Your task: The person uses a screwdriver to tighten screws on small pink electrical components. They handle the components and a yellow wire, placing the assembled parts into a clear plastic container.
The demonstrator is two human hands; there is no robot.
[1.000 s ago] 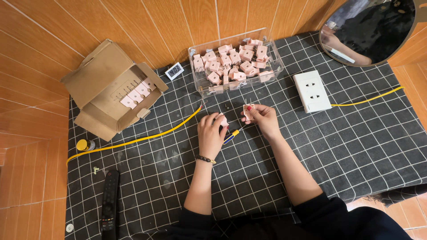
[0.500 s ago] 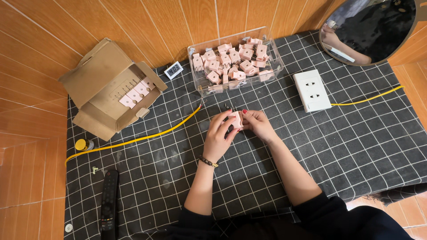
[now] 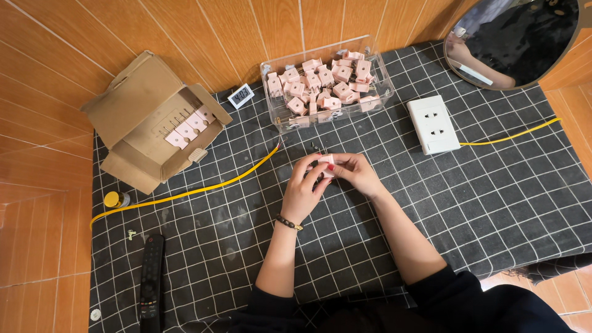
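A small pink part (image 3: 327, 165) is being pinched between the left hand (image 3: 303, 191) and right hand (image 3: 356, 174), mostly hidden by fingers, over the checked cloth (image 3: 493, 209). Farther off, a clear box (image 3: 325, 86) of pink pieces is being left untouched; the mirror (image 3: 518, 37) is being cut off.
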